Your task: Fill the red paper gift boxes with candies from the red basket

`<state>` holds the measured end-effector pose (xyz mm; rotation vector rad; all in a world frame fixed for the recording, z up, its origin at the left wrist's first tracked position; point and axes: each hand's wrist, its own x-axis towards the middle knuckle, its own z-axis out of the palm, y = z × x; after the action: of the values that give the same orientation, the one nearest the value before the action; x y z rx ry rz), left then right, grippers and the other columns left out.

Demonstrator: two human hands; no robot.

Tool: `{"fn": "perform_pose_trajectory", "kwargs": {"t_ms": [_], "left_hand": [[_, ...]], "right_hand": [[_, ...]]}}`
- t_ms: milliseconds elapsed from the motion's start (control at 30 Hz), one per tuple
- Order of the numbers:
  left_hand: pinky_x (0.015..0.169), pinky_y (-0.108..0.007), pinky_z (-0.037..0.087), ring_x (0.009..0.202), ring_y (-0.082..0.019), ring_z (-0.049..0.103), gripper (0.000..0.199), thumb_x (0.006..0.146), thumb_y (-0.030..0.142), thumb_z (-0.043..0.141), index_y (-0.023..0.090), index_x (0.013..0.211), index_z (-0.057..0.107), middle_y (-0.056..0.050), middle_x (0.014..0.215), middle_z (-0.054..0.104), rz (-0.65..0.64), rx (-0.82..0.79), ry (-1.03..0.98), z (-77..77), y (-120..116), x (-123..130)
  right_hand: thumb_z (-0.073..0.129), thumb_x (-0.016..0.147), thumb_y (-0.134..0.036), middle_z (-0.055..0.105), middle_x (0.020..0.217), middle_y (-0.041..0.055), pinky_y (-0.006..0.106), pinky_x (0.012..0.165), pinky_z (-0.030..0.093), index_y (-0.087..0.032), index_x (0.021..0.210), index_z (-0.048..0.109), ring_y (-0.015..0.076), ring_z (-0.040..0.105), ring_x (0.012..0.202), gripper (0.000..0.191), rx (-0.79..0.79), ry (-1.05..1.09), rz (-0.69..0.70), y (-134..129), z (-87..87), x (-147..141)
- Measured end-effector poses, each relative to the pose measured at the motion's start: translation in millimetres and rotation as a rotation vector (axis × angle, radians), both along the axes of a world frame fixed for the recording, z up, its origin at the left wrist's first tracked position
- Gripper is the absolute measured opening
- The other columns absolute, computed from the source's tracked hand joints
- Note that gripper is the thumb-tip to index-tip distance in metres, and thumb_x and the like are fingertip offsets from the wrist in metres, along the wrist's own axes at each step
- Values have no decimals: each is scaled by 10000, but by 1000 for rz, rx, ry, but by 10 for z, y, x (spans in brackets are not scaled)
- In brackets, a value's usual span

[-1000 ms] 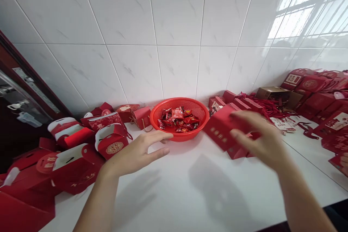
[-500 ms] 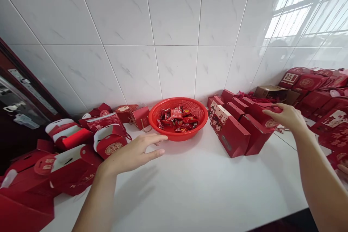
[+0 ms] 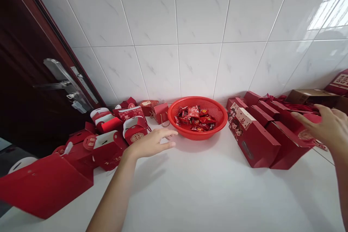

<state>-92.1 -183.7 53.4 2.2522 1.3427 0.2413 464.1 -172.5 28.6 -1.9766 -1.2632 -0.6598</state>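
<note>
My left hand [image 3: 153, 143] hovers over the white tabletop, fingers stretched out and holding nothing, its tips close to the front left rim of a red plastic basket [image 3: 197, 136]. In the basket lies a heap of red-wrapped sweets [image 3: 194, 117]. At the right, my right hand [image 3: 330, 125] is open beside a group of red gift boxes [image 3: 257, 139], thumb and fingers apart. A red box with a round gold emblem [image 3: 304, 132] is just below the thumb; I cannot tell whether they touch.
Several opened red boxes [image 3: 108, 145] crowd the left side, with a large red box [image 3: 49, 185] nearest me. A small red box with a cord [image 3: 160, 113] stands by the basket. Behind are a tiled wall [image 3: 199, 65] and a dark door [image 3: 24, 72]; a brown carton [image 3: 312, 96] sits at far right.
My view has swung left, showing more of the door. My right hand, earlier with its fingers at a red box's top, now has them spread wider. My left hand stays near the basket.
</note>
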Motion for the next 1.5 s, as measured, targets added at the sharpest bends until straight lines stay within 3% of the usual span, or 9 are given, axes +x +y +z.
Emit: {"fn": "perform_pose_trajectory", "kwargs": {"t_ms": [133, 267, 367, 667, 900, 1067, 1200, 1367, 1500], "left_hand": [[1017, -370, 512, 1180, -272, 646, 474, 913, 527, 507, 243, 1262, 656, -57, 1311, 692, 238, 161, -54, 12, 1, -390], [1092, -396, 448, 1225, -304, 606, 356, 905, 446, 482, 224, 1098, 683, -63, 1290, 694, 514, 446, -22, 117, 77, -754], [1049, -348, 460, 1228, -293, 599, 310, 917, 372, 448, 196, 1048, 667, -37, 1249, 701, 597, 492, 89, 173, 226, -913], [714, -217, 457, 807, -163, 677, 200, 823, 245, 471, 152, 748, 632, 73, 719, 675, 489, 346, 204, 84, 595, -994], [854, -300, 542, 978, -235, 714, 294, 800, 194, 509, 197, 965, 751, -38, 1067, 777, 304, 160, 26, -16, 447, -551], [837, -334, 527, 973, -242, 678, 397, 825, 142, 442, 222, 1002, 788, -86, 1037, 720, 126, 194, -10, -178, 135, 37], [743, -300, 497, 851, -202, 646, 382, 875, 158, 433, 226, 1019, 781, -77, 983, 658, 67, 216, -84, -276, -39, 333], [638, -286, 447, 727, -186, 588, 232, 877, 359, 556, 218, 849, 738, -40, 875, 605, 135, 141, -84, -295, -129, 433], [630, -297, 429, 800, -235, 596, 363, 770, 568, 667, 217, 860, 689, -39, 906, 593, 117, -23, 52, -245, -206, 387]], "right_hand": [[704, 814, -434, 698, 1155, 245, 551, 924, 449, -171, 1168, 710, 385, 599, 1188, 440, 166, 97, 65, -225, 222, -660], [656, 837, -374, 739, 963, 126, 426, 760, 558, -217, 989, 729, 240, 693, 759, 230, 391, 129, 353, -400, 244, -1367], [661, 870, -325, 737, 1023, 94, 357, 709, 589, -215, 941, 713, 198, 699, 777, 141, 433, 163, 651, -407, 202, -1794], [571, 963, -301, 701, 1114, 92, 350, 787, 600, -237, 970, 699, 215, 702, 945, 143, 58, 222, 1183, -335, 114, -2588], [523, 978, -310, 672, 1157, 78, 313, 750, 565, -250, 1029, 710, 179, 683, 859, 203, -289, 263, 1370, -290, -53, -2927], [489, 1015, -348, 684, 881, 29, 245, 622, 410, -294, 1213, 701, 138, 608, 684, 295, -593, 115, 1289, -280, -87, -3159], [454, 1029, -333, 675, 725, 5, 255, 547, 259, -264, 960, 745, 139, 584, 635, 307, -741, 6, 1135, -288, -65, -3235], [631, 921, -418, 727, 821, 14, 268, 532, 223, -268, 961, 728, 182, 662, 738, 183, -855, 37, 873, -311, -68, -3205], [754, 806, -504, 720, 970, 54, 270, 551, 233, -259, 1097, 700, 224, 685, 816, 384, -936, 32, 786, -378, -89, -3160]]}}
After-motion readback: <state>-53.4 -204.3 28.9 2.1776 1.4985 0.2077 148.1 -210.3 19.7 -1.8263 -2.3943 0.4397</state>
